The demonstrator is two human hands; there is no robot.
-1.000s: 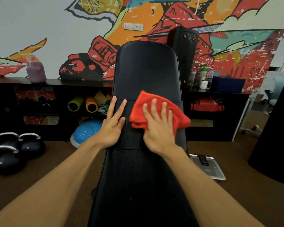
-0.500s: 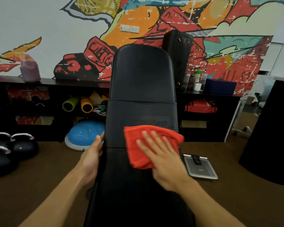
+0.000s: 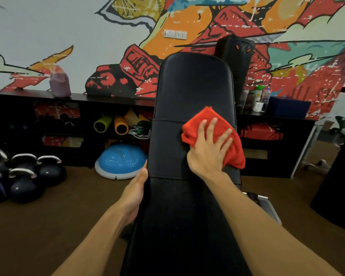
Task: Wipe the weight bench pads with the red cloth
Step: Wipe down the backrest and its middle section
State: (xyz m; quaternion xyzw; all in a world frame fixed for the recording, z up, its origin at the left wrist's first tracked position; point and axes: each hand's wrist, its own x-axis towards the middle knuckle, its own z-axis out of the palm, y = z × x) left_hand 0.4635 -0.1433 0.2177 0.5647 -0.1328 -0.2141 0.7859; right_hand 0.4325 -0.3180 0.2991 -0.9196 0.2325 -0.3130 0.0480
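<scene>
Right hand (image 3: pixel 209 154) flat, fingers spread, pressing red cloth (image 3: pixel 192 133) at right edge of back pad (image 3: pixel 193 86). Left hand (image 3: pixel 136 188) on left edge of bench (image 3: pixel 177 226), grip unclear. Cloth overhangs, so it could slide off sideways.

Right hand (image 3: pixel 208 154) flat, fingers (image 3: pixel 213 126) spread, left hand (image 3: pixel 134 193) edgewise, its fingers hidden

Two hands: the left hand (image 3: pixel 134 194) and the right hand (image 3: pixel 208 154). One red cloth (image 3: pixel 211 120). One weight bench (image 3: pixel 167 152) with two pads on view, back pad (image 3: pixel 193 86) and seat pad (image 3: pixel 179 226). At least four kettlebells (image 3: pixel 48 172) on the floor; exact number not possible to tell. Two foam rollers (image 3: pixel 102 125), one green, one orange. One blue balance dome (image 3: pixel 120 162). One pink jug (image 3: pixel 59 82). One black speaker (image 3: pixel 235 56). One floor scale (image 3: pixel 267 208). Several small bottles (image 3: pixel 265 96), too small to count.
</scene>
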